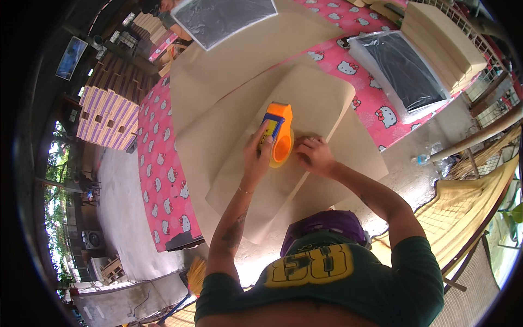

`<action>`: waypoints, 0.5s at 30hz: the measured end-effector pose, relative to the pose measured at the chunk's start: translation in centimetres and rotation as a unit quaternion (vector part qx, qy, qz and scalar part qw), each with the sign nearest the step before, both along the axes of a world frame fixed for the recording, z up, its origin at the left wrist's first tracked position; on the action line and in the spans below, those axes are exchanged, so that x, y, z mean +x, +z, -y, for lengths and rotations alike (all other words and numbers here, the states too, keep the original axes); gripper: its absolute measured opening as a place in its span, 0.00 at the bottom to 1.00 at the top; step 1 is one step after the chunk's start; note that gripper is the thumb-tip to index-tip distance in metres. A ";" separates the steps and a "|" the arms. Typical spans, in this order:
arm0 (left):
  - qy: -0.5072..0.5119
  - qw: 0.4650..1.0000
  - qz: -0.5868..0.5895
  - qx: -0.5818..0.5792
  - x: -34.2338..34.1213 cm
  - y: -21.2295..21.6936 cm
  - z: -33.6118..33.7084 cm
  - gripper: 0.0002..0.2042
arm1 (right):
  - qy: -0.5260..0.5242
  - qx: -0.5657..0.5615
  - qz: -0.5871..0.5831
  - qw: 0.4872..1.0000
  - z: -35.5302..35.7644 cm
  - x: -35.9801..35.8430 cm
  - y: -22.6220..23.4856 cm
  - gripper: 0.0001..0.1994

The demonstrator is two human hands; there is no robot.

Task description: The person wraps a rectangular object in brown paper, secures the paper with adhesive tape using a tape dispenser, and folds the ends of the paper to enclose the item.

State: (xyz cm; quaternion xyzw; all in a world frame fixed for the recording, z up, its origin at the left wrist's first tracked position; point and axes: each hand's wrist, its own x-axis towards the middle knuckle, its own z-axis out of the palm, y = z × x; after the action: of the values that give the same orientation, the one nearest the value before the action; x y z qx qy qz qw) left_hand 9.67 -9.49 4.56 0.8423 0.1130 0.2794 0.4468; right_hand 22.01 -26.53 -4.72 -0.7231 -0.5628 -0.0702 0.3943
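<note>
Already the paper (321, 106) lies folded beneath the left hand (257, 157), which is clamped on the tape dispenser (286, 126), and the right hand (317, 156), curled just beside it, grip unclear, though whether the paper's edge is taped I cannot tell.

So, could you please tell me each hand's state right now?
Left hand: closed around the orange-and-blue handheld tape dispenser.
Right hand: fingers curled over the smooth brown paper sheet; whether it grips anything cannot be told.

left hand (258, 152): closed in grip | right hand (316, 155): curled inward | forearms (235, 218): extended forward, converging
</note>
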 end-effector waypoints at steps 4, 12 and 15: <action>-0.001 0.998 0.025 0.065 0.7 -0.7 0.9 0.21 | 0.030 -0.040 -0.067 0.996 0.4 0.8 0.4 0.08; 0.019 0.998 0.005 0.060 0.0 -0.8 1.8 0.20 | 0.027 -0.066 -0.579 0.812 -1.3 5.3 2.6 0.15; 0.010 0.998 -0.014 0.054 0.2 -0.4 2.2 0.20 | 0.076 -0.074 -0.759 0.642 -2.3 8.3 4.0 0.19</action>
State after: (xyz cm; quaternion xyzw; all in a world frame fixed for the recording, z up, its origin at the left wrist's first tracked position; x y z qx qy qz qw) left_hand 9.85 -11.72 4.17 0.8680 0.1122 0.2779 0.3960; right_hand 30.34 -24.24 -0.67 -0.5042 -0.1222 0.5753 0.6324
